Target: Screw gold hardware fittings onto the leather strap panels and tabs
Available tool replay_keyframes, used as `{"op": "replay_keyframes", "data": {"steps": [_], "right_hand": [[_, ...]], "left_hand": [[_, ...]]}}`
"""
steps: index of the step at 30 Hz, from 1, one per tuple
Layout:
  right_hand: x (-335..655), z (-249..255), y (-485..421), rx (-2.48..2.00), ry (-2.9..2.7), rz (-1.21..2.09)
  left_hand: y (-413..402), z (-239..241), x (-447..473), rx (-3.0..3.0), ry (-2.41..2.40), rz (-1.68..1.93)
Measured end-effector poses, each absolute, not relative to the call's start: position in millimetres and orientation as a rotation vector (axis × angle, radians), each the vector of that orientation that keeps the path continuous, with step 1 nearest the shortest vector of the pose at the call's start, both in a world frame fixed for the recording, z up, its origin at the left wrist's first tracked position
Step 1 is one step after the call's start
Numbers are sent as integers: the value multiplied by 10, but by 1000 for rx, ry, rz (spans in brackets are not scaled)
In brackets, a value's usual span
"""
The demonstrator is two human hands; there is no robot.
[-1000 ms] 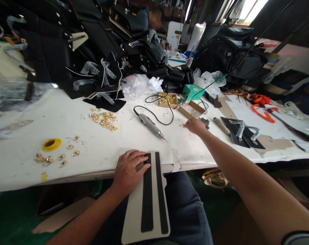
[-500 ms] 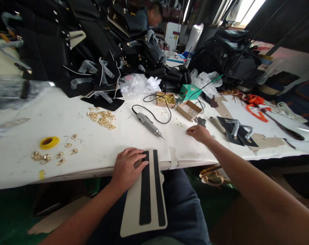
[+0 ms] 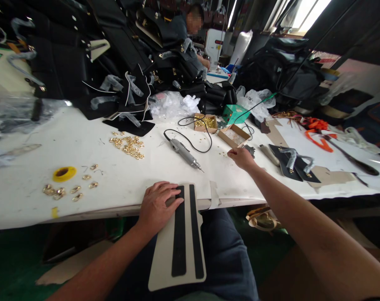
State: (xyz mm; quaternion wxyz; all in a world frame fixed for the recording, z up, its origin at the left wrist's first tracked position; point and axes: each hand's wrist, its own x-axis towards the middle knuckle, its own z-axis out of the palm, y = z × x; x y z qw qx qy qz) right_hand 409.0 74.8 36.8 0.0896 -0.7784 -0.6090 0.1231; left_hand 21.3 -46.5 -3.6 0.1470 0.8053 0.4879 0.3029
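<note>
My left hand (image 3: 156,207) lies flat, fingers spread, on the upper end of a cream panel with two black strips (image 3: 180,238) that rests on my lap and against the table edge. My right hand (image 3: 241,158) reaches out over the white table (image 3: 83,159), fingers drawn together in a pinch beside a scatter of tiny gold pieces (image 3: 223,153). What the pinch holds is too small to make out. An electric screwdriver (image 3: 185,154) with a black cord lies between my two hands.
Two small cardboard boxes (image 3: 206,122) (image 3: 234,135) of hardware and a green box (image 3: 235,113) stand behind my right hand. Gold rings (image 3: 128,147) and a yellow tape roll (image 3: 63,173) lie at left. Black bag parts (image 3: 294,165) lie right. A person sits at the far back.
My right hand drew back toward me from the scattered gold pieces, then moved out to them again. The left hand has stayed on the panel.
</note>
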Motion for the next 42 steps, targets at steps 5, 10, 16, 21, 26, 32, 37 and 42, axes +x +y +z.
{"op": "replay_keyframes", "data": {"steps": [5, 10, 16, 21, 26, 32, 37, 42], "right_hand": [[3954, 356, 915, -2386, -1835, 323], [3922, 342, 933, -2455, -1853, 309], [3901, 332, 939, -2498, -1848, 272], [3891, 321, 924, -2509, -1854, 181], [3870, 334, 881, -2484, -1981, 68], [3822, 371, 860, -2407, -2173, -39], [3738, 371, 769, -2361, -2249, -24], [3697, 358, 660, -2353, -2230, 93]], "left_hand": [[-472, -25, 218, 2298, 1404, 872], [-472, -30, 220, 2302, 1405, 887], [-470, -41, 211, 2306, 1394, 889], [-476, -38, 214, 2303, 1402, 880], [-478, -22, 223, 2298, 1409, 885], [-476, -34, 218, 2307, 1401, 891], [-473, -45, 218, 2306, 1406, 889], [-481, -28, 223, 2294, 1404, 889]]}}
